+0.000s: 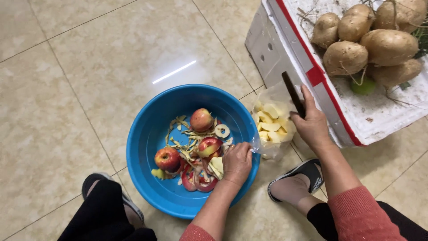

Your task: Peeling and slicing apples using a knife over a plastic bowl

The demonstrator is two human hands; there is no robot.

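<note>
In blue basin (147, 147): apples (201, 119), peels (bag (272, 125) w/ slices).

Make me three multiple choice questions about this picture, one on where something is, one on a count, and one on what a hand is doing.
1. Where do the cut apple pieces lie?
A. in a clear bag beside the basin
B. on the white box
C. on a plate

2. How many whole unpeeled apples are in the blue basin?
A. none
B. two
C. six

3. What is the right hand doing?
A. lying flat on the floor
B. gripping a knife
C. lifting a shoe

Answers:
1 A, the pale pieces sit in the clear bag right of the basin.
2 B, one apple lies at the back and another at the left.
3 B, its fingers close round the dark knife.
</note>
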